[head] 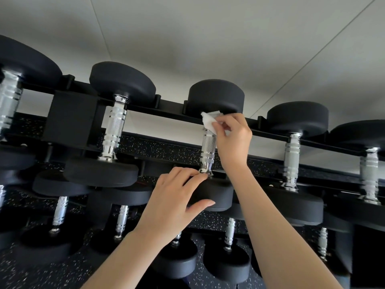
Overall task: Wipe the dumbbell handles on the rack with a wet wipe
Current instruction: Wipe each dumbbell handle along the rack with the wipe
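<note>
Being pinched by the right hand [233, 140], wet wipe [210, 122] held against the far end of the handle [207, 151], near head of the dumbbell [216, 94] clasped by the left hand [177, 197], long axis laid across the top rails of the rack [70, 117], front to back.
</note>
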A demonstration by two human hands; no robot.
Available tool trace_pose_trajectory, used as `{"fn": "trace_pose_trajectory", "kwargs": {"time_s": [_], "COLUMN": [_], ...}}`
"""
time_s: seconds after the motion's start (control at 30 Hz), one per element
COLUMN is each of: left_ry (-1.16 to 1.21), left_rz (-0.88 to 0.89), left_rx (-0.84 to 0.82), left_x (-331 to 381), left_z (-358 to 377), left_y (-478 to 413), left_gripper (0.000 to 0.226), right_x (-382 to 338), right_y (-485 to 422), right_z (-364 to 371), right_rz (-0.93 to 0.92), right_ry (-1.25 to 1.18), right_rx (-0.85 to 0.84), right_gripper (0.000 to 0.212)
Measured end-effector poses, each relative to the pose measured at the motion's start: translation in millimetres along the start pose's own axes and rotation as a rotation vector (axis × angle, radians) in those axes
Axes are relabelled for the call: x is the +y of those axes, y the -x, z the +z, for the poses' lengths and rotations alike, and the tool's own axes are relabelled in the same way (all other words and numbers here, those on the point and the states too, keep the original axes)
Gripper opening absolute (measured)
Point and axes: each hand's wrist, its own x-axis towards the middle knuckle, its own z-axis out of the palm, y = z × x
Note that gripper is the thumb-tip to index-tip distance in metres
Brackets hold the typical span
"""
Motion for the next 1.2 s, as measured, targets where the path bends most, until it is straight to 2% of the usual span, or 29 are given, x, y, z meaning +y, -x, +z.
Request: {"fn": "trace_pose_trajectory", "kwargs": {"time_s": [0.2,0.43,0.57,0.73,0.87,1.2], "left_ry": [0.021,0.035,0.052,0.064,0.069,0.055], "left_rz": [-0.002,-0.017,-0.021,-0.016,-0.026,-0.019], "left_rx": [0.017,0.032,0.027,0.011,0.005,-0.005], "left_x": [-1,0,0,-1,0,-2], "left_z": [2,3,4,2,0,2], "left_y": [0,2,5,6,5,7], "left_gripper": [0.051,0.051,0.052,0.057,0.056,0.053], "right_x": [-5,-8,-9,-3,-1,2], "right_y": [8,38,45,48,50,34], "right_z": [-16,-41,-50,-55,-55,-33], "right_rz": [-0.003,-0.003,0.14,0.365,0.449,0.545], "right_ry": [0.009,0.019,0.005,-0.014,-0.052,-0.237], "right_rx": [-0.152,-0.444,-0.558,-0.567,-0.543,-0.239], "right_gripper": [0.008,0.009,0.01,0.012,0.017,0.004]}}
